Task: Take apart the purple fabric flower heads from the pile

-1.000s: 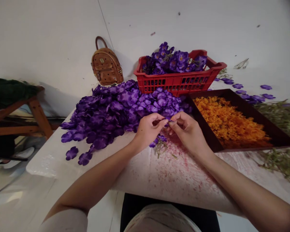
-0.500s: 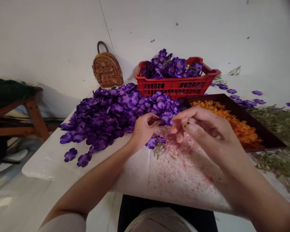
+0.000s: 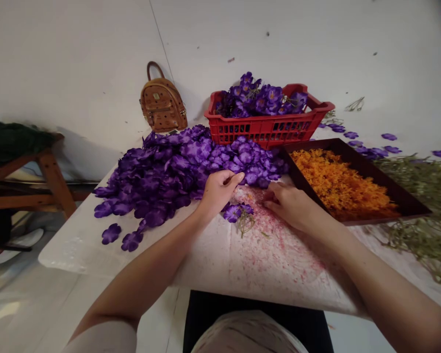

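Hands, two, bare, set apart from each other. Left hand (image 3: 219,189): at the near edge of the heaped purple petals (image 3: 172,169), thumb and forefinger brought together; whether anything sits between them is too small to make out. Right hand (image 3: 292,202): fingers curled, low over the table (image 3: 213,260), between the heap and the dark tray (image 3: 411,208); its fingertips are partly hidden, so a grip is neither confirmed nor ruled out.

Purple petals: main heap on the table, in front of the red crate (image 3: 264,121). Small purple flower (image 3: 232,213): on the table, between and nearer the person than the hands, beside a green stem (image 3: 245,224). Orange pieces (image 3: 338,181): in the dark tray. Green stems (image 3: 422,196): bundled, right of the tray.

Step in hand, by judgement: fine fingertip handling of single flower parts. Next move, by judgement: calls for a steady left pinch and a light, precise right one, separating one piece without crushing its neighbours.
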### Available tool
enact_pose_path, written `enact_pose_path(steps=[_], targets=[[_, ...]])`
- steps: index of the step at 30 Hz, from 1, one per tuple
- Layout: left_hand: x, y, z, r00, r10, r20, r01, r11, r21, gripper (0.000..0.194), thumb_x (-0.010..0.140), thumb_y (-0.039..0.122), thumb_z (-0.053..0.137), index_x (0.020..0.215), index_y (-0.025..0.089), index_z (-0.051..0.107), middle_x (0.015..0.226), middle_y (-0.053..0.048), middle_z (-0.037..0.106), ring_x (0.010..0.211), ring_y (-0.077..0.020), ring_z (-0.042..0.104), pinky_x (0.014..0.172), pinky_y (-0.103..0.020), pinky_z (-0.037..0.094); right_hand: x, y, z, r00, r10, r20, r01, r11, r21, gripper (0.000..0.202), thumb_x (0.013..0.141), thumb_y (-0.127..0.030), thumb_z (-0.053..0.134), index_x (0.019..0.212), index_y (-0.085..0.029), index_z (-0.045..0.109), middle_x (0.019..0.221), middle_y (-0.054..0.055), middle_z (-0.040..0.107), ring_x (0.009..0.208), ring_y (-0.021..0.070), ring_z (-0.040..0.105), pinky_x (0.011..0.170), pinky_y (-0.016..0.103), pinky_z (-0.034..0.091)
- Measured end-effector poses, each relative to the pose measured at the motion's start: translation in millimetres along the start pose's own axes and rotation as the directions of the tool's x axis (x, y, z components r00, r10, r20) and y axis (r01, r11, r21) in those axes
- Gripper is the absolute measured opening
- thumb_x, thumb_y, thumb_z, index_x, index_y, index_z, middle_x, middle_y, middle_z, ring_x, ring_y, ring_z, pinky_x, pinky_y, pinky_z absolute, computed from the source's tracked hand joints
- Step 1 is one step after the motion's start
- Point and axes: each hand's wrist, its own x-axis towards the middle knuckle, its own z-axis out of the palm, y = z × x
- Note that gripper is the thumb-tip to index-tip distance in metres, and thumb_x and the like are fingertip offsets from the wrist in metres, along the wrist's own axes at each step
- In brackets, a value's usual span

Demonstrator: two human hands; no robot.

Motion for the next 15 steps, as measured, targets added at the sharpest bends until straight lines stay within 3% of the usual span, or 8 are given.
enact_pose_path(steps=[4,9,15], targets=[[-0.3,-4.9,2.9,0.998,-0.058,0.008,0.059,0.997,-0.059,0.056,0.094,0.056,0.072,0.057,0.021,0.05,0.05,0.006,0.04,0.046,-0.0083,0.031,0.047,-0.026,0.023,1.4,-0.7,2.6,0.986,-0.117,0.119,0.133,0.982,-0.135,0.015,0.086,-0.009,0.061,0.084,-0.023,0.062,0.092,0.008,0.073,0.085,0.026,0.066,0.077,0.036,0.043],[0.1,-5.4,5.4,0.987,-0.144,0.069,0.154,0.974,-0.165,0.054,0.093,0.06,0.072,0.062,0.018,0.063,0.045,0.006,0.04,0.041,-0.0072,0.029,0.046,-0.025,0.022,4.1,-1.3,0.9,0.993,-0.044,0.105,0.052,0.996,-0.077,0.014,0.089,-0.012,0.066,0.081,-0.023,0.065,0.08,0.007,0.072,0.076,0.0254,0.066,0.072,0.036,0.043],[-2.3,-0.9,2.6,0.976,-0.149,0.16,0.199,0.907,-0.371,0.036,0.083,0.047,0.084,0.089,0.012,0.077,0.067,0.002,0.06,0.055,-0.0064,0.049,0.053,-0.021,0.039,3.1,-5.4,0.3,0.993,-0.028,0.118,0.042,0.992,-0.118,0.014,0.092,-0.01,0.061,0.091,-0.021,0.071,0.093,0.009,0.079,0.086,0.0261,0.073,0.079,0.035,0.048]])
